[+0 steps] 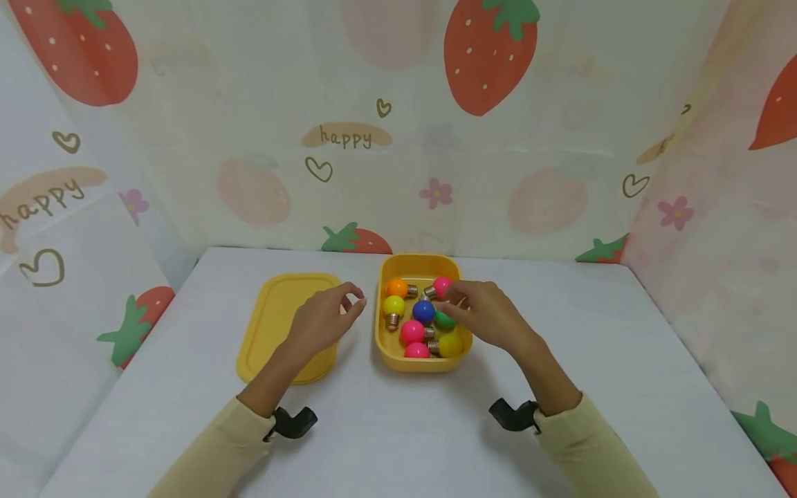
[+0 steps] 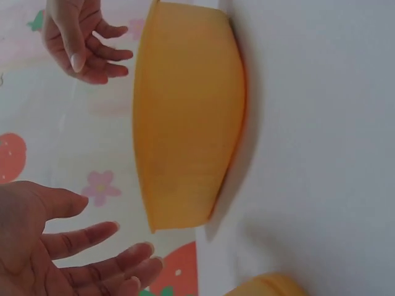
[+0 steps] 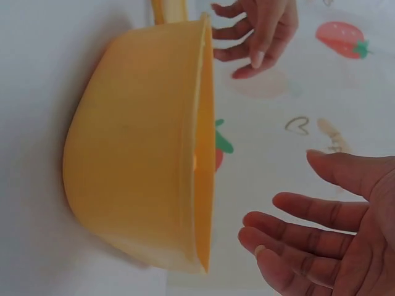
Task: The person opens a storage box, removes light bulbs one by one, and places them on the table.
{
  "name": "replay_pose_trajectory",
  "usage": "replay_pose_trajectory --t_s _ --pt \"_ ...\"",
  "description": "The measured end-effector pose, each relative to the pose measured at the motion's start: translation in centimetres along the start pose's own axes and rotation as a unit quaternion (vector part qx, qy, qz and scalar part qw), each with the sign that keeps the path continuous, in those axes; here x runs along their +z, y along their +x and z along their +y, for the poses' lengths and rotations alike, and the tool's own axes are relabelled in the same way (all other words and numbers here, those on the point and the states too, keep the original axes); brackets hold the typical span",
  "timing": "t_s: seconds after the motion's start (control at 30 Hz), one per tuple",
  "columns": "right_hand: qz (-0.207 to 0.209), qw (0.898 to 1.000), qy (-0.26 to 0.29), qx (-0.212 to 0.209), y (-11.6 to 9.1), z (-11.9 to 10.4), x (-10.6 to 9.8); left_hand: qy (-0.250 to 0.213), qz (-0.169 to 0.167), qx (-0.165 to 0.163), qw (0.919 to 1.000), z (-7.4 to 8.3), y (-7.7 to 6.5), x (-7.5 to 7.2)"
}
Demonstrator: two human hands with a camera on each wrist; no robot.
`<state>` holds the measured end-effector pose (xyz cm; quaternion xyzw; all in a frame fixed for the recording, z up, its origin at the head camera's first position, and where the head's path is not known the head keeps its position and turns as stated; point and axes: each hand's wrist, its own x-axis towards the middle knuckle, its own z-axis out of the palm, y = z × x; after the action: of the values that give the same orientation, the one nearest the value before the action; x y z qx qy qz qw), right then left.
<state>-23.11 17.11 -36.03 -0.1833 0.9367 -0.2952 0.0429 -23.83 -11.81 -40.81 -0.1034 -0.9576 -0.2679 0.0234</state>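
A yellow plastic box (image 1: 425,364) holds several small round bulbs with metal screw bases. Among them are an orange bulb (image 1: 396,288), a blue bulb (image 1: 424,311), a pink bulb (image 1: 412,332) and a yellow bulb (image 1: 394,305). Over the box's right side hovers my right hand (image 1: 486,312), partly covering a green bulb (image 1: 445,320); its fingers are loosely bent around nothing in the right wrist view. My left hand (image 1: 326,317) hangs above the yellow lid (image 1: 274,311), left of the box, with relaxed, spread fingers and nothing in them (image 2: 80,259).
The box and lid rest on a white-covered table (image 1: 398,429). Behind it stands a cloth backdrop (image 1: 386,194) printed with strawberries, and similar printed sheets hang at both sides. A black wrist mount (image 1: 292,422) sits at each sleeve cuff.
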Motion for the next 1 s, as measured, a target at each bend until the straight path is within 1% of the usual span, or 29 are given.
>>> replay_pose_trajectory --t_s 0.1,0.23,0.47,0.57,0.7,0.8,0.9,1.0 --pt "-0.004 1.0 0.004 0.009 0.4 0.3 0.4 0.005 0.006 0.009 0.9999 0.1 0.3 0.8" --pt "-0.009 1.0 0.007 0.016 0.9 0.4 1.0 0.026 0.002 0.024 0.9994 0.2 0.7 1.8" --pt "-0.014 1.0 -0.008 0.008 2.0 0.9 2.0 0.071 -0.002 0.063 0.9955 0.8 1.3 2.9" --pt "-0.018 1.0 -0.012 -0.002 2.6 1.2 2.5 0.095 -0.012 0.075 0.9926 1.0 1.7 3.3" --pt "-0.031 0.999 -0.015 -0.017 3.4 1.5 3.2 0.108 -0.033 0.074 0.9909 0.9 2.3 4.0" --pt "-0.043 0.998 -0.028 -0.024 4.0 1.7 3.6 0.103 -0.045 0.071 0.9911 1.0 2.8 4.5" --pt "-0.051 0.997 -0.044 -0.028 4.6 2.0 4.0 0.097 -0.051 0.068 0.9917 1.1 3.1 4.8" --pt "-0.058 0.997 -0.055 -0.023 4.9 2.1 4.5 0.1 -0.056 0.064 0.9913 1.4 3.2 5.0"
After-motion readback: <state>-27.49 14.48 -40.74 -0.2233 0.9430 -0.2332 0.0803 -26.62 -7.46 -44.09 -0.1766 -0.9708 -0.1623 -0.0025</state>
